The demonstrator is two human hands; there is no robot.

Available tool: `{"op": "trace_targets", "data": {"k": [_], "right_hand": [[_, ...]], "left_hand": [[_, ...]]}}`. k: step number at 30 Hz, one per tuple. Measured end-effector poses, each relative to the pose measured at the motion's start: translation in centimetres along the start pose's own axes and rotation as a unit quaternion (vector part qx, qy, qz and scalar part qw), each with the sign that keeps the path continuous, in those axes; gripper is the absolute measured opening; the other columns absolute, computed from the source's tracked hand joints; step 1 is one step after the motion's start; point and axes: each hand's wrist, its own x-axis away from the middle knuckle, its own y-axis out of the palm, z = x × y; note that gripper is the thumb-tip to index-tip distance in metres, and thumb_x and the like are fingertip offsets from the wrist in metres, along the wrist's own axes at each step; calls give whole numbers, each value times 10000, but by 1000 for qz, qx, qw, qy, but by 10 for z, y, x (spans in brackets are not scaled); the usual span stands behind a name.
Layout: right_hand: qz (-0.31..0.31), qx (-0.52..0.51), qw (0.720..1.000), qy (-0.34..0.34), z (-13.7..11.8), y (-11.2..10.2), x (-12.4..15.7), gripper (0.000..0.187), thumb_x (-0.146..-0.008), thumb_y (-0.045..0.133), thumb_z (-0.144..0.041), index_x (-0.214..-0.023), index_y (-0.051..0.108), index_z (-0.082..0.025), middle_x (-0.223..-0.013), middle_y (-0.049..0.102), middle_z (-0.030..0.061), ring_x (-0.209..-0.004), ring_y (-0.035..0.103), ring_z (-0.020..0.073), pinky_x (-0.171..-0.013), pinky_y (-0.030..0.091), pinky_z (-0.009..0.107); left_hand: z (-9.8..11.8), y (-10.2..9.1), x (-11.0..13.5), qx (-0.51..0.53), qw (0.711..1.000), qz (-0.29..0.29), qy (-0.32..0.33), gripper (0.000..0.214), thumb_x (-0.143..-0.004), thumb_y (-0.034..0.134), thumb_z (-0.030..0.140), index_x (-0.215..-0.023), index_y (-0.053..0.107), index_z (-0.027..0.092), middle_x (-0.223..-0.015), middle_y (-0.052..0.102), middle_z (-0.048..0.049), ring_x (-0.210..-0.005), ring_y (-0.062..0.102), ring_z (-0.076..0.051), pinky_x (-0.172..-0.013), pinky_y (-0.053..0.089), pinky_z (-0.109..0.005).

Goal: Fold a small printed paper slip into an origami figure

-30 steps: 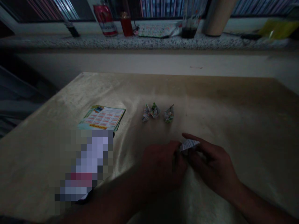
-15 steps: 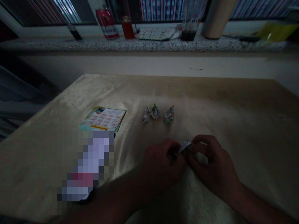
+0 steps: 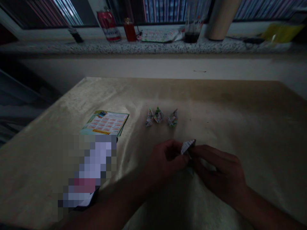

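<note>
1. Paper piece [image 3: 187, 146], grey-white, printed and folded to a point, sits between the fingertips of both hands; its height above the surface cannot be told.
2. Left hand [image 3: 168, 159] pinches it with the thumb across its lower front. Right hand [image 3: 220, 169] meets it from the other side, its fingertips seemingly closed on the right edge, though dim light half hides them.
3. Right fingers, arched half a second ago, now lie flatter, and more of the printed face shows above the left thumb. This suggests a shift of grip, with the piece remaining under close handling.
4. Beyond the hands, three small pointed shapes of folded printed paper rest unchanged: the left shape [image 3: 149, 117] just beside the green-tipped middle shape [image 3: 158, 115], and the right shape [image 3: 173, 118] a little apart.
5. Smooth beige table top [image 3: 227, 105], faintly shiny, spreads around and beyond the hands.
6. Left of the hands lie a green-edged printed paper leaflet [image 3: 107, 122] and, nearer the left forearm, a pixelated oblong object [image 3: 93, 163].
7. Farther beyond the hands, a speckled grey stone sill [image 3: 153, 48] carries a red-and-white metal can [image 3: 109, 27], a small red bottle [image 3: 130, 30], a clear cup of dark liquid [image 3: 192, 35] and a tan cylinder [image 3: 220, 20].
</note>
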Motion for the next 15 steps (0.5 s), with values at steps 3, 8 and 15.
{"op": "trace_targets", "data": {"k": [3, 8, 15], "right_hand": [[-10, 4, 1000, -11, 2, 0, 1, 312, -876, 696, -74, -1157, 671, -207, -1012, 773, 84, -869, 771, 191, -709, 657, 277], [3, 27, 999, -36, 3, 1, 4, 386, -858, 760, -126, -1206, 649, -250, -1020, 775, 72, -855, 775, 204, -727, 672, 304], [-21, 80, 994, -67, 4, 0, 2, 289, -894, 732, -148, -1153, 626, -221, -979, 778, 76, -819, 776, 188, -725, 656, 273]], "left_hand": [[7, 2, 0, 68, 997, 6, -37, 299, -668, 846, 336, -833, 688, 141, -772, 696, -16, -699, 634, -141, -712, 487, -270], [12, 4, 1, 110, 991, 26, -73, 343, -583, 903, 326, -804, 713, 144, -772, 730, -28, -703, 663, -157, -728, 514, -285], [8, 1, 1, 87, 993, 24, -80, 311, -606, 891, 309, -785, 704, 137, -742, 703, -6, -678, 631, -125, -692, 471, -249]]}}
